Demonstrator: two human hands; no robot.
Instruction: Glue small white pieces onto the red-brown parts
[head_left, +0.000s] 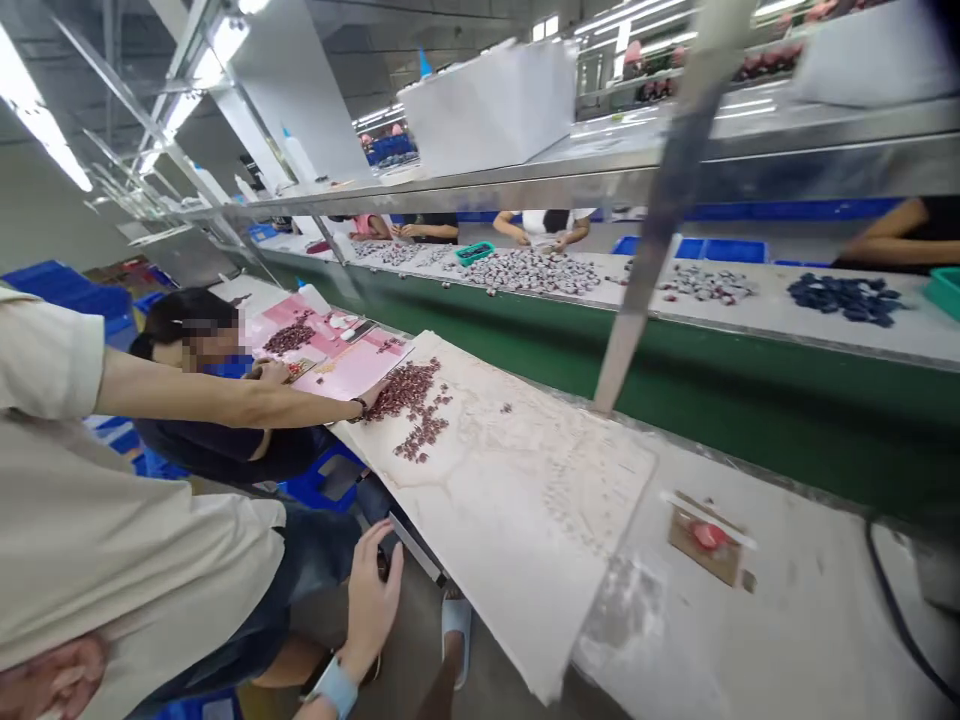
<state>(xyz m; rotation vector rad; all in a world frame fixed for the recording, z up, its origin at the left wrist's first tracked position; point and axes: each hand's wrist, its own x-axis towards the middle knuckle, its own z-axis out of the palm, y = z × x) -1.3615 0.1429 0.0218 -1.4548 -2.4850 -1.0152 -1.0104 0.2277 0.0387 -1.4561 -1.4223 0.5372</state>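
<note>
One left hand (373,590): the wearer's, open and empty, fingers loosely bent, a light blue watch (335,688) on the wrist; it is near the side edge of the white sheet (517,500), above the floor.
Right hand: out of view, so its grip cannot be told.
Dark red pieces (409,390): loosely heaped at the far left end of the white sheet, with a few strays beside them.
Standing person (150,540): at the left, in a cream shirt, one arm stretched out, its hand (371,398) at the edge of the dark red pieces; whether it grips any cannot be told.
Seated person (225,430): beyond that arm, hands by a pink sheet (349,367) that bears another dark red heap (291,335).
Cardboard (705,555): on the table to the right, with a red item (709,536) on it.
Black cable (892,610): at the right edge.
Far bench (772,335): pale pieces (532,270), dark blue pieces (847,298) and a green tray (475,253).
Metal post (645,240): slanting, in front of the far bench.
White box (491,110): up on the shelf (525,183).
</note>
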